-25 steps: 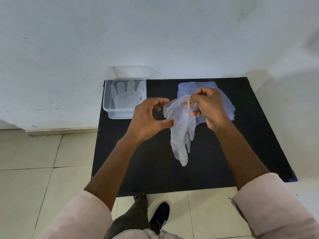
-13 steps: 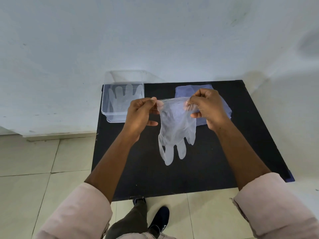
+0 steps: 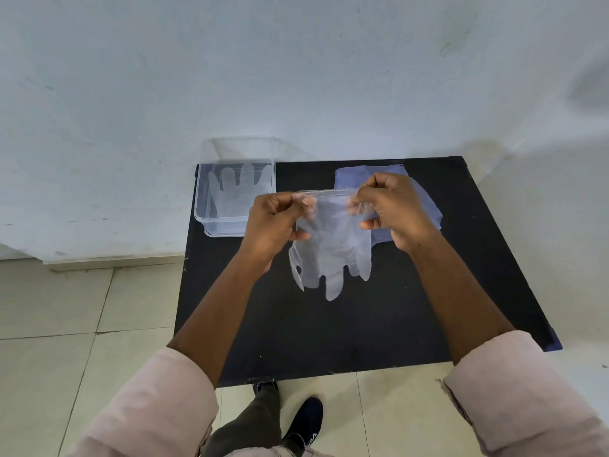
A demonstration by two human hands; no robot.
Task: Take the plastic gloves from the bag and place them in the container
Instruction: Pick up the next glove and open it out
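A clear plastic glove (image 3: 333, 252) hangs above the black table (image 3: 362, 324) with its fingers pointing down. My left hand (image 3: 273, 222) pinches the left side of its cuff and my right hand (image 3: 392, 206) pinches the right side, stretching the cuff flat between them. Behind my right hand lies the bluish plastic bag (image 3: 425, 199), partly hidden by it. At the table's far left corner stands the clear container (image 3: 201, 212), and a clear glove (image 3: 237, 189) lies flat inside it with its fingers toward the wall.
The table stands against a white wall (image 3: 296, 77). Tiled floor (image 3: 82, 308) lies to the left and in front of it. My dark shoe (image 3: 303, 420) shows below the table's near edge.
My left hand has come to the glove and taken hold of its cuff. Together the two hands have spread the bunched glove flat and wide.
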